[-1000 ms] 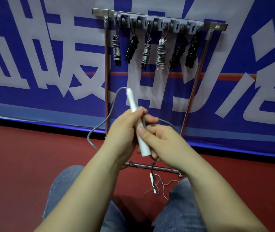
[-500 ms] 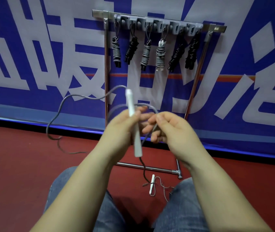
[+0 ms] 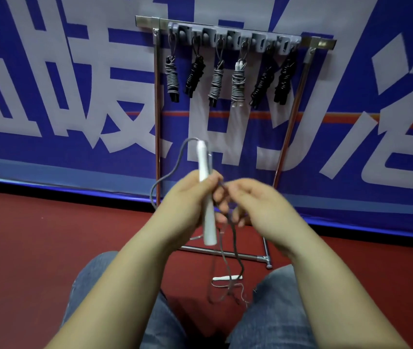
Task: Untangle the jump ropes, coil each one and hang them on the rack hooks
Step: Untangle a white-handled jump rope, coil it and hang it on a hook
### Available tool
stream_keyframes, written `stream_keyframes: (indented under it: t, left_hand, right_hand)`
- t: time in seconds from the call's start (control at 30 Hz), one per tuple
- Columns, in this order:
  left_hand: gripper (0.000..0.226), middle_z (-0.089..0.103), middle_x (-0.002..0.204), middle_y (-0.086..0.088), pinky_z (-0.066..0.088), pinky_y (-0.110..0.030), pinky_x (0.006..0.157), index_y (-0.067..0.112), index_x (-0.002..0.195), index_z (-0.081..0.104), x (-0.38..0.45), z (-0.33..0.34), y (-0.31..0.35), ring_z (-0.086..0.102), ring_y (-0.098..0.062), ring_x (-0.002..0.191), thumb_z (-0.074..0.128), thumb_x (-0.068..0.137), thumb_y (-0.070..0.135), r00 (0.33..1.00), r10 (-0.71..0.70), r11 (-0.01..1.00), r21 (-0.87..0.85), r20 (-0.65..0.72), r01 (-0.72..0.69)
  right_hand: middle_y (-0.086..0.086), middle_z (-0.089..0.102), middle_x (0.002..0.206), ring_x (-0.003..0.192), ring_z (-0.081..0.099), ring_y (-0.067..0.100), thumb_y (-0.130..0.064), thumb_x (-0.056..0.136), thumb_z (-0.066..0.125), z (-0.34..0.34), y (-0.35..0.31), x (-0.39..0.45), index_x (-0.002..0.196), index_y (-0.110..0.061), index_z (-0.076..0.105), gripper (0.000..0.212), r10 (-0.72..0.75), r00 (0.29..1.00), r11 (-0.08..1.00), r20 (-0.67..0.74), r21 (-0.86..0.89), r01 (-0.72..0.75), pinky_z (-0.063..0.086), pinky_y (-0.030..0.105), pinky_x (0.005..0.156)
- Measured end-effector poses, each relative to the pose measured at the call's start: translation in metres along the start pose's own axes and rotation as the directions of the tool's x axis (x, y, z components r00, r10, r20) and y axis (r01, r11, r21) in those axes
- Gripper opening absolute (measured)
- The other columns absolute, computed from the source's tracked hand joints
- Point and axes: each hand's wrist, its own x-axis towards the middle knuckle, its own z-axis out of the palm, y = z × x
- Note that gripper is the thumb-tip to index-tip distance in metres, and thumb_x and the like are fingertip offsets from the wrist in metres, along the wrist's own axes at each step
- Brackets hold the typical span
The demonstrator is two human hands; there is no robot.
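Observation:
My left hand point(image 3: 187, 205) grips a white jump-rope handle point(image 3: 206, 195) upright, its tip pointing up. A grey cord point(image 3: 169, 172) leaves the tip and loops down to the left. My right hand point(image 3: 255, 205) pinches the same cord just right of the handle, and dark strands hang from it to the floor. The second white handle point(image 3: 227, 278) lies on the floor between my knees, amid loose cord point(image 3: 225, 293). On the metal rack point(image 3: 322, 42) ahead hang several coiled ropes point(image 3: 238, 84), black and grey.
The rack's two legs point(image 3: 157, 137) slant down to a base bar point(image 3: 225, 253) on the red floor point(image 3: 36, 248). A blue and white banner point(image 3: 49, 96) covers the wall behind. My jeans-clad knees point(image 3: 276, 298) frame the floor handle.
The wide cord loop out to the left has pulled in close to the handle. My right hand has moved in beside the handle, and the floor handle has turned from upright to lying sideways.

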Motion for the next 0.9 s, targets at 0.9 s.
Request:
stream_keyframes:
  t: [0.9]
  left_hand:
    - [0.011, 0.062, 0.067, 0.002, 0.055, -0.035, 0.078, 0.011, 0.090, 0.052, 0.003, -0.011, -0.005, 0.066, -0.015, 0.069, 0.049, 0.097, 0.019, 0.999, -0.008, 0.892, 0.452, 0.036, -0.009]
  right_hand:
    - [0.006, 0.064, 0.087, 0.066, 0.066, 0.011, -0.008, 0.097, 0.042, -0.015, -0.014, 0.007, 0.097, -0.010, 0.053, 0.011, -0.028, 0.960, 0.789, -0.280, 0.583, 0.193, 0.056, 0.024, 0.066]
